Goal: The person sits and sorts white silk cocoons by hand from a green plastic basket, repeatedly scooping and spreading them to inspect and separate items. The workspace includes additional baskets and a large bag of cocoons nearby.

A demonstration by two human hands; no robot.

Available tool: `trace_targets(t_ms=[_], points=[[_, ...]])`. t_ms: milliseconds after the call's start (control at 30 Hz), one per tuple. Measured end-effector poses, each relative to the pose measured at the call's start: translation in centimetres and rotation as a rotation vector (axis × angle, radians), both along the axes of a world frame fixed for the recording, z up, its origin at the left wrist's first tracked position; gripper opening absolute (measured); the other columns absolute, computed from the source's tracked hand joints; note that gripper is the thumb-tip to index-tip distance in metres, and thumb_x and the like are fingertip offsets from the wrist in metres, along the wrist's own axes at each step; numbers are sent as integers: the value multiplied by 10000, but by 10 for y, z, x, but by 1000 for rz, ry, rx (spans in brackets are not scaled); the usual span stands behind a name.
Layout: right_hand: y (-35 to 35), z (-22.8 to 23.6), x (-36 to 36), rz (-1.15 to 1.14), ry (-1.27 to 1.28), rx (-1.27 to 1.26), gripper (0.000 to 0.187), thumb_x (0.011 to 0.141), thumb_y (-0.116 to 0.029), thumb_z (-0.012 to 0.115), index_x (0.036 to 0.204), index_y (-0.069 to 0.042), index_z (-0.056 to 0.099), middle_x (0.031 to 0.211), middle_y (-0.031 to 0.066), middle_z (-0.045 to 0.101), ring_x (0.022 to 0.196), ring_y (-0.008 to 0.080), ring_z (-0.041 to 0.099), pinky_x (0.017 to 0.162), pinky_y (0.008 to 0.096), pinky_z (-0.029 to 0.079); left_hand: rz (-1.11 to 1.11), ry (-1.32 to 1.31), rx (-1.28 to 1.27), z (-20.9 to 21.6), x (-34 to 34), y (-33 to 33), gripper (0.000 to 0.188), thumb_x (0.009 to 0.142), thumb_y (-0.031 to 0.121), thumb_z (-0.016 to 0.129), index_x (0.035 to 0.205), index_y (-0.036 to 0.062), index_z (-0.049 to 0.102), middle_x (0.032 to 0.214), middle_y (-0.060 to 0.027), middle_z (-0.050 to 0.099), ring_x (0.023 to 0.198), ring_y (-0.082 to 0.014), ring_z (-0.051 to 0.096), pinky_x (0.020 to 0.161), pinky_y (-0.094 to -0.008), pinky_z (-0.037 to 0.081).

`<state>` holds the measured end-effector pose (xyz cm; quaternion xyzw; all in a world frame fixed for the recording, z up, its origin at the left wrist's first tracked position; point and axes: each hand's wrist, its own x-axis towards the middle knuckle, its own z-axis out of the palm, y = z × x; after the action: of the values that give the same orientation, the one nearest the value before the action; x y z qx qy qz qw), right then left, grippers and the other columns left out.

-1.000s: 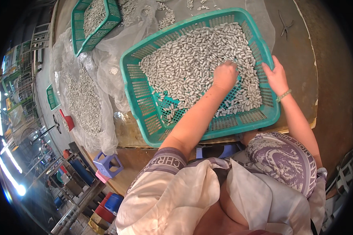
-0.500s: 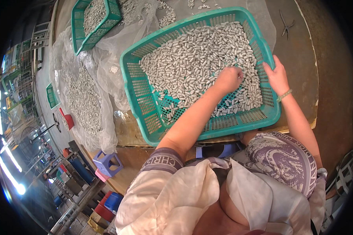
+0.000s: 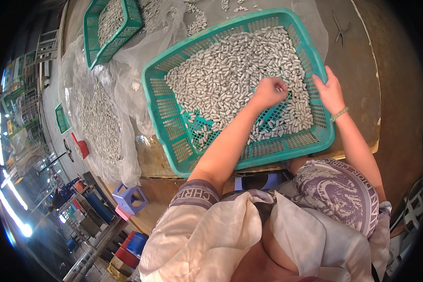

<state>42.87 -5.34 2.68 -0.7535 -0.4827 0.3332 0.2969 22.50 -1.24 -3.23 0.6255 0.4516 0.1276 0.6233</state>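
A large green plastic basket [image 3: 174,171] with slotted sides lies before me, its floor spread with many small silvery-grey cylindrical pieces [image 3: 221,70]. Over the right part of the heap, my left hand [image 3: 268,92] is closed, fingertips pinched round what looks like one small grey piece. Just beneath it, a patch of the basket's green mesh floor shows between the pieces. My right hand [image 3: 332,94] grips the basket's right rim, thumb on top; its other fingers are partly hidden.
A smaller green basket [image 3: 90,37] of similar pieces stands at the far left. Nearer, more pieces lie on clear plastic sheeting [image 3: 127,164]. Pliers [image 3: 339,30] rest at the far right of the table. A red scoop [image 3: 82,146] and a purple stool [image 3: 131,197] are at the left.
My left hand has lifted slightly from the pieces and shifted a little left, its fingers turned more into view. My right hand keeps its hold on the rim.
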Motion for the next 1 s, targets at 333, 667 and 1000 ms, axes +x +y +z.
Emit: trace_targets(t_ms=[333, 667, 1000], points=[[1, -3, 1, 17, 22, 23, 497, 823, -230, 605, 1179, 88, 467, 845, 206, 638, 767, 289, 635, 692, 357, 473, 27, 142, 558, -6, 17, -9, 70, 746, 67, 607, 788, 38, 655, 820, -108, 605, 693, -272, 611, 647, -363, 498], [0, -4, 5, 34, 29, 13, 477, 825, -234, 602, 1157, 85, 477, 847, 205, 636, 754, 289, 630, 690, 350, 472, -251, 245, 791, 1, 18, 0, 86, 677, 10, 551, 700, 33, 631, 787, -108, 561, 783, -278, 611, 700, -368, 517], [1, -6, 3, 35, -2, 30, 495, 829, -250, 598, 1172, 83, 470, 850, 204, 633, 790, 289, 631, 717, 351, 472, -265, 96, 587, -16, 14, 22, 110, 742, 75, 623, 842, 49, 660, 768, -81, 612, 717, -230, 616, 649, -321, 498]])
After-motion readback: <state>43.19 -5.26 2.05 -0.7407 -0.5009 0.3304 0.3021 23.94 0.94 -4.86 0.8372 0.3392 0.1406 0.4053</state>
